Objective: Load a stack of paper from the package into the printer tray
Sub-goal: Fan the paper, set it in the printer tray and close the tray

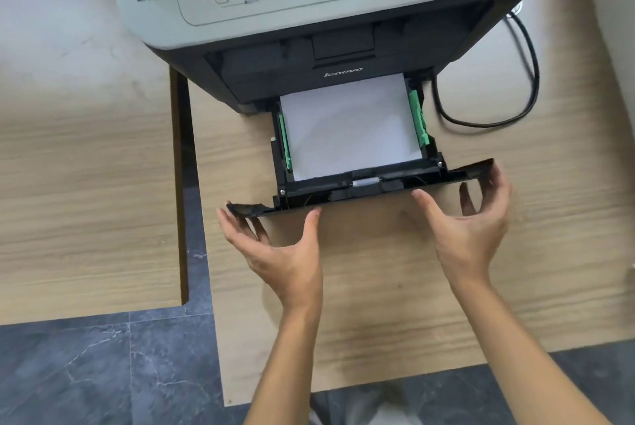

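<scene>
Two wood-grain surfaces fill the view: a lower desk (378,304) carrying the printer (309,12), and a second tabletop (86,201) on the left, its dark side edge running down beside the desk's left border. A narrow gap between them shows grey marbled floor tile (103,373), which also spreads along the bottom of the view.

Printer sits at the far end of the desk, grey control panel on top, dark body below. Paper tray (357,184) is pulled part-way out toward the person, its wide black front panel slanting from lower left to upper right. A stack of white paper (350,129) lies flat in the tray, between the green side guides (417,117); its far end runs under the printer body. No package is in view.

Left hand (285,249): open, fingers spread, thumb tip at the lower edge of the front panel, fingers under the panel's left end. Right hand (470,225): open, fingers apart, curled up at the panel's right end; thumb just short of the panel. Neither hand is clamped on anything.

Black cable (529,81) loops on the desk to the right of the printer, well apart from the tray.

Open room: bare desk in front of the tray, on both sides of the forearms, out to the near edge. Desk's left edge lies close to the left hand.
</scene>
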